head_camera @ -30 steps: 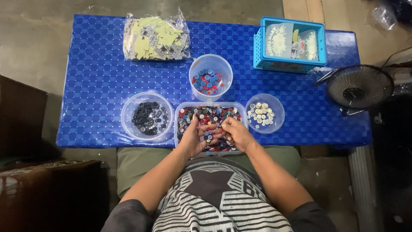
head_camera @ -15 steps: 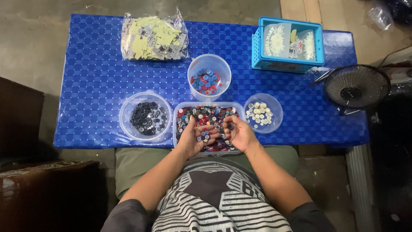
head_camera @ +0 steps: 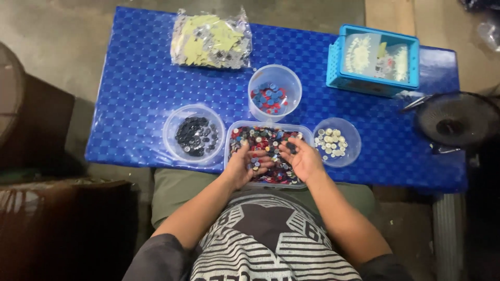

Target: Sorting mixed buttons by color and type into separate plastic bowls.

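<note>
Over the mixed-button tray [head_camera: 239, 130], left hand [head_camera: 244, 165] and right hand [head_camera: 304, 161] now parted

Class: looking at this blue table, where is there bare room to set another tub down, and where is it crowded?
Bare cloth: left of the plastic bag and behind the dark-button bowl; also between the tall cup and blue basket. Crowded: the near edge, round the mixed-button tray, pale-button bowl and both hands.
</note>
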